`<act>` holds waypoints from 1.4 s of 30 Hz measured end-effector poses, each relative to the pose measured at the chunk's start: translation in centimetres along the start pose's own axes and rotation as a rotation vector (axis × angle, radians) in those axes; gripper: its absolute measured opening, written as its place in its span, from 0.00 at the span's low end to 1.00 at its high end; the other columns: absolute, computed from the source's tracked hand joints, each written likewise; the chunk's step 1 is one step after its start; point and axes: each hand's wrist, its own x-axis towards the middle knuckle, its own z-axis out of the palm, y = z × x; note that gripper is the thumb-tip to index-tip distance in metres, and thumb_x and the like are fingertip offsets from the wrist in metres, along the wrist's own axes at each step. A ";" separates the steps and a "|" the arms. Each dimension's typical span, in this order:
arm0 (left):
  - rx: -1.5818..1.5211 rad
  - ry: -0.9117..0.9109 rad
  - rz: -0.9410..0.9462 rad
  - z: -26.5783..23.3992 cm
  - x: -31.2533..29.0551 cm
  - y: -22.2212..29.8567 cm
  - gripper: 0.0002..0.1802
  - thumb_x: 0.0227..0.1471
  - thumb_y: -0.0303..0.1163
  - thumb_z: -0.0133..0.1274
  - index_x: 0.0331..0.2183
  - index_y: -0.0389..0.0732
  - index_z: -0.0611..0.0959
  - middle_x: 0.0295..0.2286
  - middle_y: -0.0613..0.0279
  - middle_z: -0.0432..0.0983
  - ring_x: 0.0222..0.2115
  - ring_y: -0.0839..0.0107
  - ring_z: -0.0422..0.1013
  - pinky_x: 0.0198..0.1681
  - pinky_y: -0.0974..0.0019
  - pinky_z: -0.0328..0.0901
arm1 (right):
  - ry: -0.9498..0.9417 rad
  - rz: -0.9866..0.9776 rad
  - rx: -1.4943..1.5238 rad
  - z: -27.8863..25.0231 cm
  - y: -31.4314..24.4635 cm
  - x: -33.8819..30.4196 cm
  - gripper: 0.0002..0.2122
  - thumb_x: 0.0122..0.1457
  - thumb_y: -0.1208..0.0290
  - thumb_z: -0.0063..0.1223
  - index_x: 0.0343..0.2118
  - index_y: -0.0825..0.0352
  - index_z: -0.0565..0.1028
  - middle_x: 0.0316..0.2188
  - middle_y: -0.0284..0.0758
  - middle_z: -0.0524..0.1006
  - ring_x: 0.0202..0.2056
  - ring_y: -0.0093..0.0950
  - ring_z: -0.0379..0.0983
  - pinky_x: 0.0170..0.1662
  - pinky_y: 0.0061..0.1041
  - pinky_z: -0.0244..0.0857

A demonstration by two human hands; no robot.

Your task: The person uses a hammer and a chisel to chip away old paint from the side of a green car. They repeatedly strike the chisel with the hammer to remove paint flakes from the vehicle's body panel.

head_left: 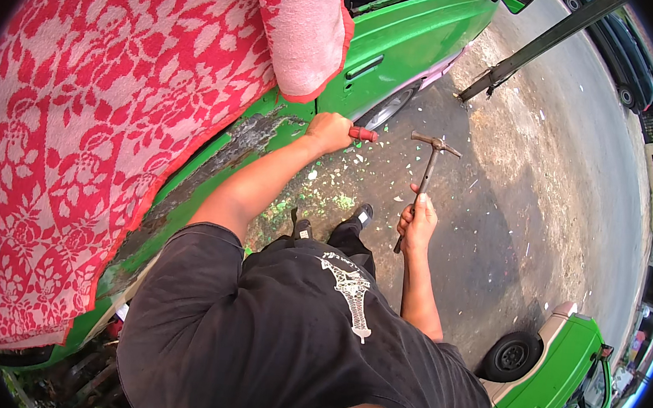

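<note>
My left hand (329, 132) grips a red-handled tool (363, 135) and holds it against the lower side of a green car body (402, 47), next to a patch of stripped, rusty grey metal (250, 139). My right hand (418, 224) holds a small metal hammer (432, 155) by its handle, head up, a short way to the right of the red handle and apart from the car. Green paint chips (319, 196) lie scattered on the ground below. My black shirt and shoes (360, 215) show beneath.
A red and white patterned towel (93, 121) covers the car on the left. The car's wheel (385, 108) sits just beyond my left hand. A second green vehicle (560, 380) stands at lower right. A dark metal bar (542, 44) and a dark car (626, 59) are beyond.
</note>
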 end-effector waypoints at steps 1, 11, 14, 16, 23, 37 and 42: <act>0.019 -0.014 0.004 0.0 0.0 0.2 0.13 0.45 0.42 0.54 0.25 0.45 0.86 0.24 0.49 0.80 0.28 0.50 0.78 0.35 0.51 0.72 | -0.019 0.016 0.015 0.0 0.3 0.0 0.17 0.69 0.56 0.42 0.52 0.60 0.74 0.13 0.21 0.58 0.11 0.12 0.49 0.13 0.15 0.42; 0.090 -0.155 -0.029 0.3 1.7 0.8 0.15 0.49 0.40 0.52 0.28 0.40 0.87 0.29 0.46 0.81 0.32 0.49 0.78 0.39 0.51 0.71 | -0.051 0.132 0.018 -1.4 2.4 0.9 0.17 0.69 0.55 0.43 0.51 0.61 0.74 0.13 0.21 0.59 0.10 0.12 0.48 0.12 0.16 0.41; 0.088 -0.236 -0.031 0.0 1.8 0.9 0.16 0.50 0.40 0.52 0.29 0.40 0.87 0.29 0.46 0.81 0.32 0.50 0.79 0.38 0.51 0.72 | -0.070 0.190 0.002 -1.5 2.6 1.4 0.17 0.69 0.55 0.43 0.50 0.61 0.74 0.13 0.22 0.59 0.10 0.12 0.48 0.12 0.16 0.42; 0.116 -0.290 -0.029 -0.7 1.4 1.5 0.15 0.49 0.40 0.52 0.29 0.40 0.87 0.30 0.47 0.81 0.33 0.50 0.79 0.38 0.51 0.72 | -0.049 0.187 0.029 -1.4 2.6 1.9 0.17 0.69 0.55 0.42 0.49 0.61 0.74 0.13 0.22 0.59 0.10 0.12 0.48 0.12 0.17 0.42; 0.194 -0.347 -0.019 -0.1 1.5 1.6 0.14 0.48 0.35 0.51 0.30 0.39 0.87 0.31 0.46 0.82 0.34 0.50 0.79 0.40 0.52 0.72 | -0.079 0.243 0.002 -1.7 2.4 3.6 0.16 0.69 0.56 0.41 0.47 0.62 0.74 0.13 0.23 0.59 0.10 0.14 0.48 0.12 0.18 0.44; 0.127 -0.259 -0.043 1.1 2.3 0.6 0.18 0.49 0.43 0.54 0.27 0.37 0.86 0.28 0.43 0.80 0.31 0.47 0.78 0.37 0.50 0.72 | -0.144 0.396 0.329 0.4 5.0 3.5 0.20 0.69 0.52 0.38 0.51 0.63 0.70 0.13 0.23 0.56 0.10 0.15 0.48 0.12 0.19 0.45; 0.123 -0.283 -0.106 0.5 2.3 1.3 0.15 0.48 0.39 0.54 0.30 0.39 0.87 0.32 0.45 0.81 0.34 0.49 0.79 0.40 0.52 0.72 | -0.019 0.297 0.394 0.6 4.1 3.8 0.20 0.69 0.52 0.38 0.49 0.63 0.71 0.13 0.24 0.56 0.10 0.15 0.48 0.12 0.19 0.45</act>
